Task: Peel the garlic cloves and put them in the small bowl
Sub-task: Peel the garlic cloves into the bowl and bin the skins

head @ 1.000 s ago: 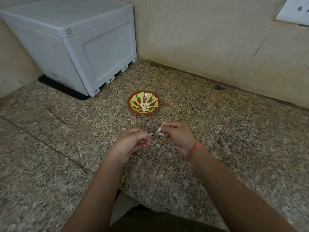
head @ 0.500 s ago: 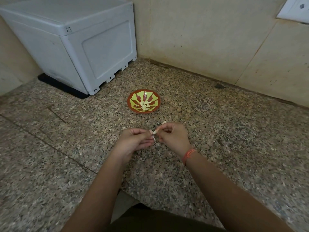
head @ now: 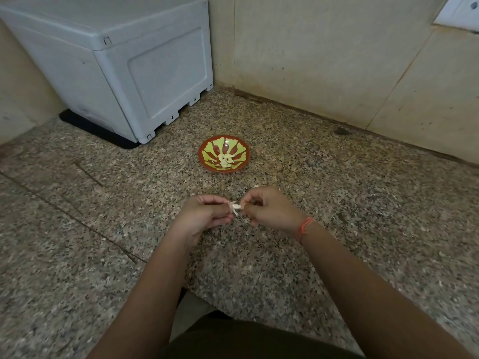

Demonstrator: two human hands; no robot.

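A small red bowl point(head: 207, 161) with a yellow-green leaf pattern sits on the granite counter and holds several peeled garlic cloves point(head: 226, 159). Nearer to me, my left hand point(head: 204, 216) and my right hand point(head: 272, 211) meet just above the counter, fingers curled. Between their fingertips they pinch one pale garlic clove point(head: 235, 207) with thin papery skin sticking out of it. Most of the clove is hidden by the fingers. An orange thread is tied round my right wrist.
A large grey plastic appliance point(head: 116, 66) on a black base stands at the back left corner. Beige tiled walls point(head: 337, 60) close the back, with a white socket plate point(head: 458, 11) at the top right. The speckled granite counter point(head: 363, 203) spreads on all sides.
My hands have come closer together on the clove and the right hand has shifted slightly left. The loose skin now points down between the fingertips.
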